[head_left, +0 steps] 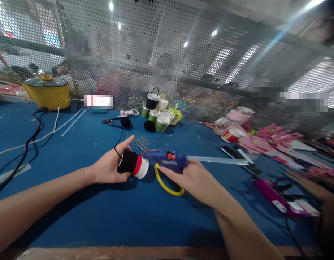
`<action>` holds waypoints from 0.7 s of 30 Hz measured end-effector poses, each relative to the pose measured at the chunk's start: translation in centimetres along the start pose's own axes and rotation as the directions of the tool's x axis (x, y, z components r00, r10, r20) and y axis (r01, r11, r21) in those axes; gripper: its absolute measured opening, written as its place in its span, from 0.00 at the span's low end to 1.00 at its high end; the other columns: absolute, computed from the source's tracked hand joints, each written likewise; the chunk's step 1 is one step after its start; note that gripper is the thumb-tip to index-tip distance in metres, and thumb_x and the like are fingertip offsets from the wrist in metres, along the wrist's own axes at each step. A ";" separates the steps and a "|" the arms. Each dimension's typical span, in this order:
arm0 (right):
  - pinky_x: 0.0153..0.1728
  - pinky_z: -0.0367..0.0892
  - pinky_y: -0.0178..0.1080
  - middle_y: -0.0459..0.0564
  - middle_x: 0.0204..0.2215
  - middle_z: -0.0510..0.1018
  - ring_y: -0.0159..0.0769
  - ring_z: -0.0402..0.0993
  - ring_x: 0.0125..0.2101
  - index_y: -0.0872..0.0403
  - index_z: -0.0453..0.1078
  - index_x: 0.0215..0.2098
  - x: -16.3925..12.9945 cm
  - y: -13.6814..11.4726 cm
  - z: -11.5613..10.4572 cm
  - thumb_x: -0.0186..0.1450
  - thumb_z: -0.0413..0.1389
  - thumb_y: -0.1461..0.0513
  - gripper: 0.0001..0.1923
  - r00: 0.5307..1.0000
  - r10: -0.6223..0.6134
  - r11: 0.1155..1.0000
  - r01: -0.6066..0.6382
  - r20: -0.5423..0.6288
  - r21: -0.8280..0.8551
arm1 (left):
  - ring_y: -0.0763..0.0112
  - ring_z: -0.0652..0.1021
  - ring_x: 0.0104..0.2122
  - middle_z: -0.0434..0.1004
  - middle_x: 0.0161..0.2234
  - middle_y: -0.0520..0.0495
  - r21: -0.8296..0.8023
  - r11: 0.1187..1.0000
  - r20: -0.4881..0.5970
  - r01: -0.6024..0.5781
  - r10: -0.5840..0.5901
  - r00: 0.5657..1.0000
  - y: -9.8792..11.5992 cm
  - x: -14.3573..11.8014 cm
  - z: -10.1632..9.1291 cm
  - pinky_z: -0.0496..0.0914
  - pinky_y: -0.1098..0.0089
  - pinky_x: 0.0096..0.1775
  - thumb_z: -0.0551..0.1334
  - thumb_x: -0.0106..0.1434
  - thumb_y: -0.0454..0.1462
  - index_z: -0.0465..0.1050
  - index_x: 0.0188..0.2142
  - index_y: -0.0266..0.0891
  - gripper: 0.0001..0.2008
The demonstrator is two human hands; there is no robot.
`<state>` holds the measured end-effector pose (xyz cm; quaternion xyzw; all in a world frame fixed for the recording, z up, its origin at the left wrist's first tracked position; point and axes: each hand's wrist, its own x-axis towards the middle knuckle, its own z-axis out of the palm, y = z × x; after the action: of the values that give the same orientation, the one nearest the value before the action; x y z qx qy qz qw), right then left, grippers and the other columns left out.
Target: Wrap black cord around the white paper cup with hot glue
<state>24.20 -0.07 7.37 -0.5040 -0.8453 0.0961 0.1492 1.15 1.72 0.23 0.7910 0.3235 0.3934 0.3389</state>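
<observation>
My left hand (109, 167) grips a small paper cup (134, 164) lying sideways, partly wrapped in black yarn with a red band and white rim showing. Its index finger points outward with a loop of black yarn over it. My right hand (195, 177) holds a blue hot glue gun (165, 159), its nozzle touching the cup near the rim. A clear glue stick (218, 160) sticks out of the gun's back to the right. Under the gun lies a pair of yellow-handled scissors (167, 186) on the blue table (123, 216).
A cluster of yarn-wrapped cups (157, 113) and a black yarn ball (149, 125) stand behind. A yellow electric pot (46, 92) with cables sits far left. Pink paper pieces (269, 142) and a magenta tool (275, 198) lie right, near another person's hand (315, 186). A mesh screen backs the table.
</observation>
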 end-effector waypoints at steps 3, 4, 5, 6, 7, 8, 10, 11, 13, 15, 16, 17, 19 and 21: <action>0.25 0.65 0.36 0.45 0.21 0.75 0.35 0.71 0.23 0.52 0.70 0.28 -0.2 -0.1 -0.1 0.61 0.50 0.58 0.10 1.000 0.010 1.000 -0.010 -0.006 0.004 | 0.71 0.72 0.32 0.63 0.43 0.45 -0.022 1.000 -0.006 0.013 -0.013 1.000 0.0 0.0 0.1 0.68 0.70 0.34 0.59 0.48 0.29 0.37 0.61 0.44 0.45; 0.24 0.65 0.37 0.46 0.20 0.75 0.36 0.71 0.23 0.52 0.70 0.28 -0.2 -0.1 -0.1 0.61 0.50 0.58 0.10 1.000 0.014 1.000 -0.014 0.001 -0.005 | 0.71 0.72 0.32 0.63 0.43 0.46 -0.031 0.999 -0.009 0.020 -0.021 1.000 0.0 0.0 0.1 0.68 0.70 0.34 0.59 0.48 0.29 0.37 0.61 0.44 0.45; 0.24 0.65 0.37 0.46 0.20 0.75 0.36 0.71 0.23 0.52 0.71 0.29 -0.3 -0.2 -0.1 0.61 0.50 0.59 0.10 1.000 0.015 1.000 -0.015 0.005 -0.016 | 0.71 0.72 0.32 0.62 0.43 0.46 -0.042 0.999 -0.013 0.030 -0.031 0.999 0.0 0.0 0.1 0.68 0.70 0.33 0.59 0.47 0.29 0.37 0.61 0.45 0.45; 0.24 0.65 0.37 0.46 0.21 0.75 0.37 0.72 0.23 0.52 0.71 0.29 -0.3 -0.2 0.0 0.61 0.50 0.59 0.09 1.000 0.012 1.000 -0.011 0.004 -0.023 | 0.72 0.72 0.31 0.62 0.42 0.46 -0.058 0.997 -0.016 0.042 -0.043 0.999 0.0 0.0 0.1 0.68 0.71 0.33 0.59 0.47 0.29 0.37 0.61 0.45 0.45; 0.26 0.65 0.37 0.47 0.23 0.76 0.37 0.72 0.25 0.52 0.71 0.30 -0.3 -0.2 0.0 0.61 0.50 0.59 0.09 1.000 0.006 1.000 -0.006 -0.005 -0.026 | 0.73 0.71 0.30 0.62 0.42 0.47 -0.079 0.995 -0.017 0.055 -0.056 0.998 0.0 0.0 0.1 0.68 0.71 0.32 0.60 0.47 0.29 0.36 0.61 0.46 0.46; 0.27 0.66 0.37 0.48 0.25 0.77 0.38 0.73 0.27 0.53 0.70 0.31 -0.4 -0.3 0.1 0.61 0.50 0.59 0.09 1.000 -0.001 1.000 0.001 -0.020 -0.028 | 0.74 0.71 0.30 0.61 0.42 0.47 -0.101 0.992 -0.015 0.070 -0.072 0.997 0.0 0.0 0.1 0.68 0.72 0.31 0.60 0.48 0.30 0.36 0.61 0.46 0.46; 0.30 0.67 0.37 0.49 0.29 0.77 0.39 0.73 0.30 0.53 0.70 0.31 -0.6 -0.4 0.3 0.61 0.50 0.58 0.09 0.998 -0.019 1.000 0.018 -0.054 -0.024 | 0.76 0.70 0.28 0.61 0.42 0.47 -0.131 0.985 -0.008 0.110 -0.112 0.994 0.0 0.1 0.2 0.67 0.73 0.29 0.60 0.48 0.30 0.34 0.61 0.45 0.46; 0.30 0.67 0.37 0.49 0.29 0.77 0.39 0.73 0.30 0.54 0.70 0.31 -0.8 -0.4 0.3 0.61 0.50 0.58 0.09 0.998 -0.025 0.999 0.024 -0.065 -0.023 | 0.76 0.70 0.27 0.61 0.42 0.47 -0.136 0.982 -0.007 0.132 -0.134 0.991 0.1 0.1 0.2 0.67 0.74 0.28 0.60 0.48 0.30 0.34 0.61 0.45 0.47; 0.31 0.67 0.37 0.48 0.29 0.77 0.38 0.73 0.29 0.53 0.70 0.31 -1.1 -0.6 0.3 0.62 0.49 0.58 0.10 0.997 -0.044 0.999 0.043 -0.062 -0.028 | 0.76 0.70 0.27 0.61 0.42 0.47 -0.133 0.976 -0.010 0.170 -0.173 0.985 0.2 0.2 0.2 0.66 0.74 0.28 0.60 0.47 0.30 0.34 0.61 0.44 0.47; 0.34 0.67 0.39 0.50 0.29 0.77 0.39 0.73 0.31 0.53 0.71 0.31 -1.3 -0.7 0.2 0.62 0.49 0.59 0.10 0.997 -0.072 0.996 0.070 -0.036 -0.062 | 0.75 0.69 0.29 0.61 0.41 0.47 -0.130 0.972 -0.016 0.196 -0.200 0.980 0.3 0.3 0.1 0.66 0.73 0.28 0.60 0.47 0.31 0.34 0.61 0.42 0.47; 0.35 0.67 0.40 0.51 0.31 0.77 0.41 0.73 0.33 0.53 0.71 0.32 -1.4 -0.7 0.1 0.62 0.49 0.60 0.10 0.996 -0.092 0.992 0.090 -0.021 -0.090 | 0.74 0.69 0.29 0.61 0.41 0.47 -0.128 0.970 -0.019 0.207 -0.211 0.977 0.4 0.3 0.1 0.66 0.73 0.29 0.60 0.47 0.31 0.34 0.61 0.41 0.47; 0.37 0.67 0.42 0.53 0.32 0.77 0.43 0.73 0.36 0.53 0.71 0.33 -1.5 -0.7 0.1 0.62 0.49 0.60 0.10 0.994 -0.110 0.987 0.109 -0.004 -0.118 | 0.73 0.69 0.29 0.61 0.40 0.47 -0.122 0.968 -0.021 0.218 -0.223 0.975 0.4 0.4 0.0 0.66 0.73 0.29 0.60 0.47 0.32 0.34 0.61 0.41 0.47; 0.38 0.67 0.45 0.56 0.35 0.77 0.47 0.72 0.39 0.54 0.72 0.36 -1.6 -0.6 0.2 0.62 0.49 0.60 0.11 0.992 -0.121 0.981 0.122 0.016 -0.151 | 0.74 0.68 0.29 0.62 0.40 0.47 -0.101 0.964 -0.028 0.248 -0.252 0.967 0.5 0.4 0.0 0.65 0.72 0.29 0.61 0.47 0.33 0.34 0.61 0.41 0.47; 0.38 0.67 0.44 0.55 0.35 0.76 0.45 0.72 0.39 0.53 0.71 0.36 -1.8 -0.5 0.4 0.62 0.49 0.60 0.11 0.995 -0.102 0.987 0.103 0.015 -0.122 | 0.74 0.68 0.28 0.62 0.39 0.48 -0.086 0.958 -0.034 0.272 -0.276 0.961 0.5 0.4 -0.1 0.65 0.72 0.28 0.61 0.48 0.33 0.34 0.61 0.42 0.47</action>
<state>24.41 -1.88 6.93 -0.4676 -0.8751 0.0384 0.1188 1.37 1.82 0.83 0.7151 0.4216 0.3735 0.4141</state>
